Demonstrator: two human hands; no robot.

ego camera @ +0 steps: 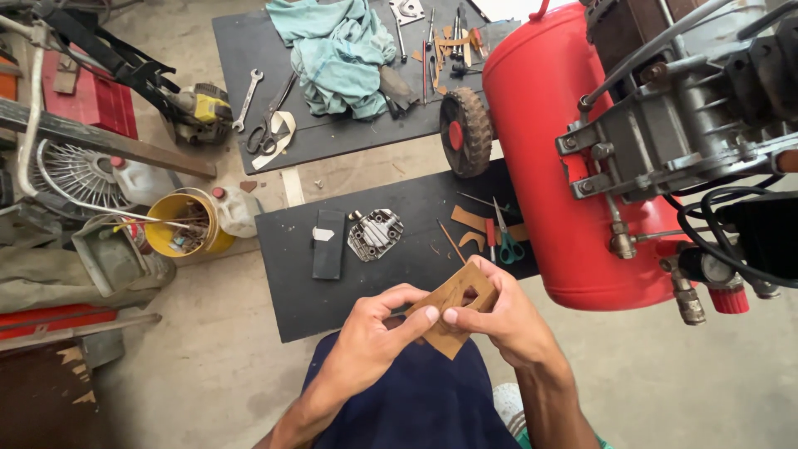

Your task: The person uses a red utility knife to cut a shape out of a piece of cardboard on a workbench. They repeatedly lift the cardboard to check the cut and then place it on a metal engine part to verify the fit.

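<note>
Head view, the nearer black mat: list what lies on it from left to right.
Black rectangular block → ribbed metal cover → thin brown stick → brown cut scraps → teal-handled scissors, all on the black mat.

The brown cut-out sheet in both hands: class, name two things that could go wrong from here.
1. The brown cut-out sheet is pinched by the left hand and right hand near its thin window edges; it might tear or crease.
2. The scissors lie open-side up on the black mat nearby; a reaching hand could get nicked.
</note>
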